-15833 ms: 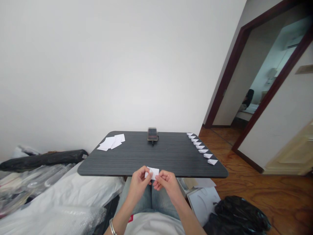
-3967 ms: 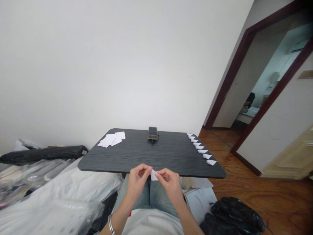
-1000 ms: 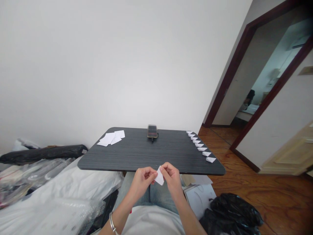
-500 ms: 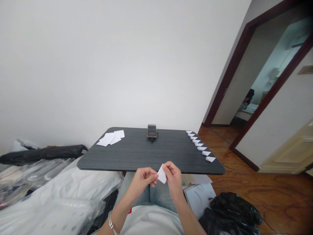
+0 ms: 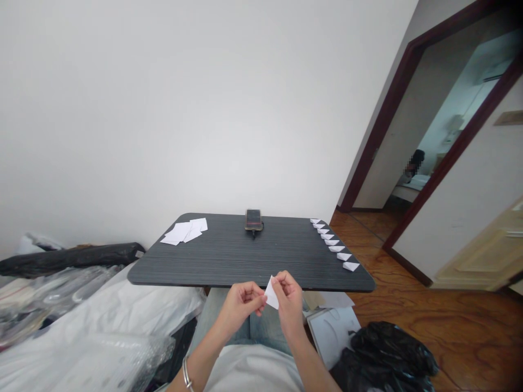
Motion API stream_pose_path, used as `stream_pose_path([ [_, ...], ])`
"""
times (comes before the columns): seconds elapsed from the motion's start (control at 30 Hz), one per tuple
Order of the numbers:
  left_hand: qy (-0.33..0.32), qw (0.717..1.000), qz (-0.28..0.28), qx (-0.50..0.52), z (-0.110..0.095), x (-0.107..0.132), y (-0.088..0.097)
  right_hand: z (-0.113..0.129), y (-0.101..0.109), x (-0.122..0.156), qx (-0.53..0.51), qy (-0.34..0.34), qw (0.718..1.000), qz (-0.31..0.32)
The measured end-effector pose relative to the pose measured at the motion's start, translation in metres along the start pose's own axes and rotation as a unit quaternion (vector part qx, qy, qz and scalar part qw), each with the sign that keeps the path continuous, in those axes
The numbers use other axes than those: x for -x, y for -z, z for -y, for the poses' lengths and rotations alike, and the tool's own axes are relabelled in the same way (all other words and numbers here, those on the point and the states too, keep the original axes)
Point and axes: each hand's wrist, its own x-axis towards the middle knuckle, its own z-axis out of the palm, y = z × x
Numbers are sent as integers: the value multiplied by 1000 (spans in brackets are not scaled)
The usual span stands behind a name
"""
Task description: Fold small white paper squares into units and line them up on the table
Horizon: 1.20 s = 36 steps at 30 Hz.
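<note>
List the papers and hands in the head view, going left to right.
Loose white sheets → left hand → held paper → right hand → slanting row of folded papers.

Since the earliest view, the paper (image 5: pixel 271 294) between our hands has gone from a broad piece to a narrower one, point up. Compared with a few seconds ago, our left hand (image 5: pixel 244 301) and right hand (image 5: pixel 289 298) have both shifted rightward, and our shirt's (image 5: pixel 253 367) red patch has dropped from sight.
</note>
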Motion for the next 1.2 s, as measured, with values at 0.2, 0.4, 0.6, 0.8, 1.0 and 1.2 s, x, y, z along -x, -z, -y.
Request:
stream_pose_path([
  [0.2, -24, 999, -27, -7, 6, -4, 2, 2, -2, 1, 24, 25, 999, 3],
  [0.4, -38, 998, -37, -27, 4, -4, 4, 4, -3, 1, 38, 25, 999, 20],
  [0.6, -49, 997, -38, -40, 0, -1, 3, 6, -2, 1, 11, -9, 999, 42],
  [0.8, -82, 994, -67, -30, -3, -1, 2, 10, -1, 0, -20, -44, 996, 72],
  [1.0, -107, 988, -113, -19, -8, -1, 4, 12, -2, 1, -27, -49, 994, 91],
  [1.2, -123, 982, -141, -18, -9, 0, 4, 9, 0, 0, -25, -57, 992, 110],
])
